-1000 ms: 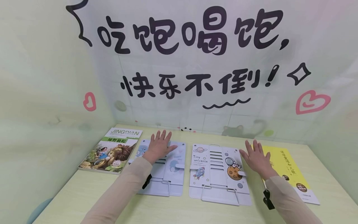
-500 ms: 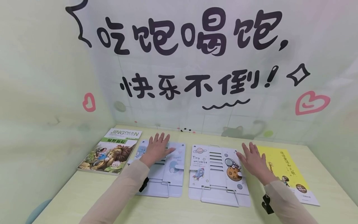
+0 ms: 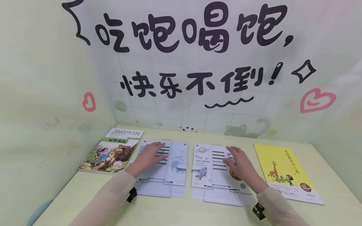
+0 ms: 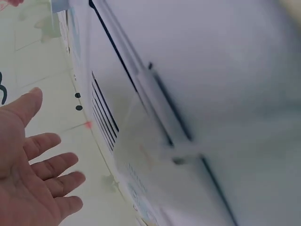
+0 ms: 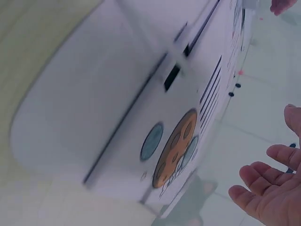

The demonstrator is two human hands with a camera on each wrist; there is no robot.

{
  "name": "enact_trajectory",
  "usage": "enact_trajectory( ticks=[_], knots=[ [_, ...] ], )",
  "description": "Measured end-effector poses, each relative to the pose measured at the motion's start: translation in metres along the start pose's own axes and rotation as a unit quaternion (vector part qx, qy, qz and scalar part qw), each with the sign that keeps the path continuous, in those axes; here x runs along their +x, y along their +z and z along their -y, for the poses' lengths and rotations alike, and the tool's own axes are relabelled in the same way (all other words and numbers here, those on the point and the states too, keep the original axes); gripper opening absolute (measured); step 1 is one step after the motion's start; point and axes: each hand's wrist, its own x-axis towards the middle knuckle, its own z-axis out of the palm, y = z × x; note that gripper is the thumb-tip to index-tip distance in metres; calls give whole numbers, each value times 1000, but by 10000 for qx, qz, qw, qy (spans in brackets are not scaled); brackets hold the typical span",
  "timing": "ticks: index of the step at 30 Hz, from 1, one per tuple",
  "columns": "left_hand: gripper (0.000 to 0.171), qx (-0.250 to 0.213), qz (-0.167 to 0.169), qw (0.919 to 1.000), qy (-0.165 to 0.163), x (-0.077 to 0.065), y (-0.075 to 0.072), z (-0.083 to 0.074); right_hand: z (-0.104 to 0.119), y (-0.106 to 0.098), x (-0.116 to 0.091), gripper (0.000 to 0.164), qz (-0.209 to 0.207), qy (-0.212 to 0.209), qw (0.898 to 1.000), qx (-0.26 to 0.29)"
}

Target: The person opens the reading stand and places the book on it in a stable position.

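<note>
Two folded book stands lie flat side by side on the table. Over the pale blue book stand [image 3: 176, 180], which has a small blue cartoon print, my left hand [image 3: 147, 158] reaches with its fingertips near the slotted middle strip. The left wrist view shows that hand [image 4: 44, 174] with fingers spread loosely and nothing held. My right hand [image 3: 241, 166] hovers above the white "Tiny universe" book stand [image 3: 201, 161] and covers part of its planet picture. In the right wrist view its fingers [image 5: 254, 179] are relaxed, with the planet print [image 5: 174, 150] beside them.
A book with a lion cover [image 3: 113, 153] lies at the left of the table [image 3: 158, 212]. At the right lies a yellow book [image 3: 278, 163] with a giraffe. A wall sheet [image 3: 183, 116] with large black lettering rises behind the table.
Both hands have come in from their raised, spread pose over the stands. The right hand has shifted left, away from the yellow book, and the left hand has lowered. The stands stay put.
</note>
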Motion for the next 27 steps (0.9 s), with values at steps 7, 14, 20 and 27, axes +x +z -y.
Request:
enact_trajectory(
  ticks=[7, 14, 20, 27],
  knots=[
    [34, -502, -127, 9985, -168, -34, -15, 14, 43, 24, -5, 36, 75, -531, 9944, 905],
    [20, -771, 489, 9953, -334, -65, -21, 29, 80, 52, -11, 30, 926, -741, 9741, 1925],
    [25, -1079, 877, 9876, -730, -86, -22, 29, 105, 71, -13, 21, 1438, -825, 9601, 2252],
    [27, -1373, 915, 9828, -826, -97, -19, 28, 123, 86, -16, 16, 1879, -322, 9424, 2749]
  ],
)
